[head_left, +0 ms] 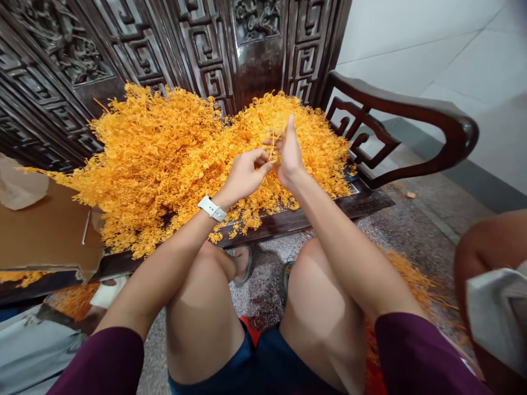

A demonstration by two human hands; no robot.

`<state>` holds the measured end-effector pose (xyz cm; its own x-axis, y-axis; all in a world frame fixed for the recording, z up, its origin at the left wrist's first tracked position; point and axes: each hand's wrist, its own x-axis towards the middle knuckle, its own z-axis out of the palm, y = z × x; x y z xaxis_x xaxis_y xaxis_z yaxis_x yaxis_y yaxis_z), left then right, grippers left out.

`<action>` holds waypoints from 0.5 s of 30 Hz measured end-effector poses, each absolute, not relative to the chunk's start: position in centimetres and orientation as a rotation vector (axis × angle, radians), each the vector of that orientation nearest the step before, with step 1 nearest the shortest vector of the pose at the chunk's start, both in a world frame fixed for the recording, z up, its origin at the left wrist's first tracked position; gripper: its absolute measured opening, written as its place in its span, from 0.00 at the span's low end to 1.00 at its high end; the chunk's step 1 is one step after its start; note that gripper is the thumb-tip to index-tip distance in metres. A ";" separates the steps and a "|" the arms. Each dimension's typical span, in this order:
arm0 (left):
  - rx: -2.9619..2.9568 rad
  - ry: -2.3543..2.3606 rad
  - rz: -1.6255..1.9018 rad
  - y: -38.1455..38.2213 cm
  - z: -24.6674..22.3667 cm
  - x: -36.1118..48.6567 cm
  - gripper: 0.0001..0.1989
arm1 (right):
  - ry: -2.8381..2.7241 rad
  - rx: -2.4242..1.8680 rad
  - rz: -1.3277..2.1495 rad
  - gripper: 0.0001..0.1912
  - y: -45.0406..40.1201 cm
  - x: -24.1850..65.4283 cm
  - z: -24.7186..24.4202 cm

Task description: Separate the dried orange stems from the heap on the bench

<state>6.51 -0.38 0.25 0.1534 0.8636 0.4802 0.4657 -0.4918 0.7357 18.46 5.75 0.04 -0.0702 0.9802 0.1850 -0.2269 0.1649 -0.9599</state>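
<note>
A large heap of orange, branching plastic-like sprigs (156,159) covers the seat of a dark carved wooden bench (329,216). Over the heap's right part, my left hand (247,173), with a white band on the wrist, pinches the lower end of a thin orange sprig (273,144) between thumb and fingers. My right hand (290,151) is just right of that sprig, thumb pointing up and palm turned towards it. Its fingers reach behind the sprig, apart from one another and partly hidden; whether they touch it is unclear.
The bench's curved armrest (415,107) rises at the right. Brown cardboard (49,230) lies at the left. More orange pieces (407,274) are on the floor at the right. Other people's legs (489,247) show at the right edge, and pale clothing (37,351) at the lower left.
</note>
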 end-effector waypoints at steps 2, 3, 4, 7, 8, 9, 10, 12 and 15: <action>1.950 1.214 1.274 0.1 -0.2 6.0 0.06 | -1.190 -0.865 1.293 0.50 5.7 18.2 -0.1; 1.941 1.200 1.255 0.2 -0.4 5.8 0.06 | -1.192 -0.863 1.298 0.50 5.8 18.0 -0.1; 1.940 1.193 1.234 0.3 -0.4 5.6 0.05 | -1.190 -0.866 1.287 0.50 5.8 17.8 -0.2; 1.913 1.246 1.239 0.4 -0.3 5.4 0.05 | -1.188 -0.890 1.179 0.49 6.2 17.2 -0.5; 1.884 1.283 1.278 0.4 -0.1 5.6 0.05 | -1.190 -0.899 1.131 0.49 6.4 17.0 -0.5; 1.846 1.311 1.327 0.4 0.0 5.7 0.04 | -1.192 -0.906 1.088 0.48 6.6 16.8 -0.6; 1.804 1.325 1.376 0.5 0.1 5.9 0.04 | -1.196 -0.912 1.055 0.46 6.7 16.7 -0.7; 1.735 1.298 1.429 0.6 0.2 6.2 0.06 | -1.207 -0.918 1.029 0.44 6.8 16.4 -0.9; 1.640 1.238 1.423 0.8 0.3 6.5 0.05 | -1.254 -0.912 1.075 0.40 6.6 16.3 -1.2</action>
<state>6.45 0.83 0.28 -0.0253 0.9263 0.3758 0.2443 -0.3588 0.9009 16.28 6.57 -1.19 -0.0045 0.9626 0.2711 -0.1207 0.2686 -0.9557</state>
